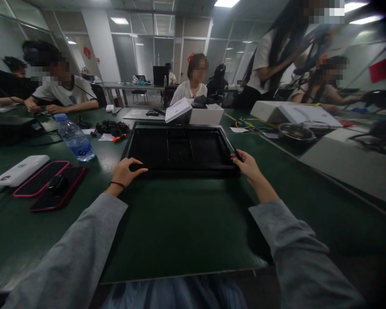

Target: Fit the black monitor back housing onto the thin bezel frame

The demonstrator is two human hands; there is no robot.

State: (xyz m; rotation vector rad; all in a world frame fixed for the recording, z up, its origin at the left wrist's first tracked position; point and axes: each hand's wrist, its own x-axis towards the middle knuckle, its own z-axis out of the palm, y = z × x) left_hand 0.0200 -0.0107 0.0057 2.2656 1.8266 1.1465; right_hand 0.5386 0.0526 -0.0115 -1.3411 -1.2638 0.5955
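Note:
A shallow black tray (180, 168) with raised rims and dividers inside lies on the green table in front of me. My left hand (125, 171) is at its near left corner, thumb and index finger apart in a C shape; whether the other fingers touch the rim is hidden. At the right side, my right hand (247, 165) has its fingers closed around the tray's right rim near the front corner. Part of that rim is covered by the fingers.
Left of the tray are a water bottle (75, 139), a white power bank (21, 170) and two red-edged phones (69, 189). Beyond it stands a white box (207, 116). To the right are a metal bowl (296, 134) and a large pale box (357, 163). Several people are around.

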